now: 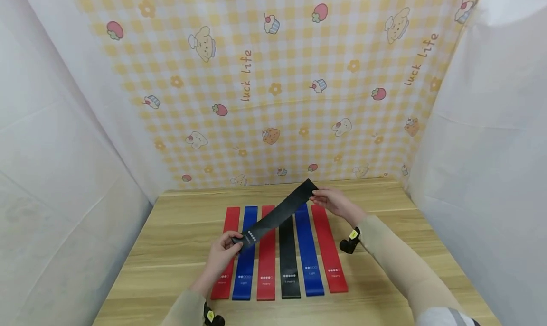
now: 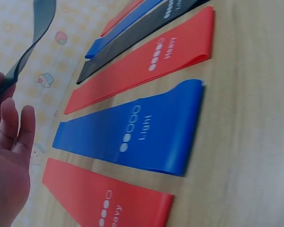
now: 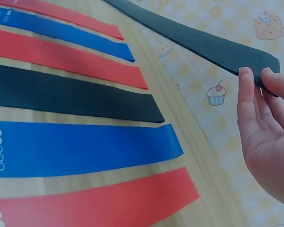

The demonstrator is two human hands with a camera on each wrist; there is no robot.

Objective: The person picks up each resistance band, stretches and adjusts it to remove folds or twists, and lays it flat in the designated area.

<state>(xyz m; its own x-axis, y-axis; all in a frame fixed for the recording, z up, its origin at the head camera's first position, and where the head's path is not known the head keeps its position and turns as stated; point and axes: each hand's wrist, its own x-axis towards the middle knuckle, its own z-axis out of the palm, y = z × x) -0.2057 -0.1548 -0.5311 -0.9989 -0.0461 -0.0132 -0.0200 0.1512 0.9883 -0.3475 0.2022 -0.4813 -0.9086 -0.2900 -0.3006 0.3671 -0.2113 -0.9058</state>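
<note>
A black resistance band (image 1: 279, 213) is stretched out slantwise in the air between both hands, with white dots and lettering near its lower left end. My left hand (image 1: 223, 252) pinches that lower end between thumb and fingers. The upper right end is pinched by my right hand (image 1: 335, 203), whose thumb and fingertips show on the band in the right wrist view. Beneath it lie a red band (image 1: 267, 259), a blue band (image 1: 245, 269), another black band (image 1: 289, 264) and further red and blue bands, side by side. The held band covers parts of some of them.
The bands lie lengthwise on a wooden table (image 1: 171, 240). A yellow checked cloth (image 1: 273, 112) with cartoon prints hangs behind the table, and white sheets (image 1: 483, 150) hang at both sides. Small black devices (image 1: 350, 243) are strapped on the wrists.
</note>
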